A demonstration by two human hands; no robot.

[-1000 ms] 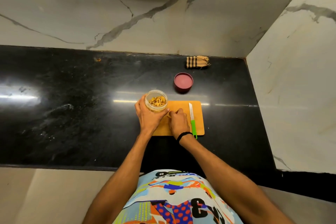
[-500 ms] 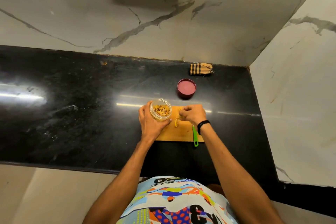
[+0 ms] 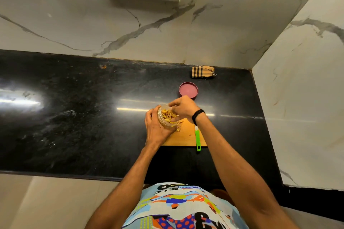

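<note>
1. The left hand (image 3: 158,131) has its grip wrapped round a clear jar (image 3: 166,117), which is tilted to the right with its mouth open and holds yellow strips (image 3: 168,114).
2. The right hand (image 3: 184,108) is at the jar's mouth with its fingers bunched and pointing down; I cannot tell whether its grip pinches a strip.
3. The jar is held over the far left corner of a wooden cutting board (image 3: 184,138). A few loose strips (image 3: 179,126) lie on the board just beside it.
4. A green-handled knife (image 3: 197,139) lies along the board's right side, its handle end past the near edge.
5. A maroon lid (image 3: 188,89) lies on the black surface (image 3: 74,117) just beyond the right hand, and a checked cloth (image 3: 202,72) lies farther back at the wall.
</note>
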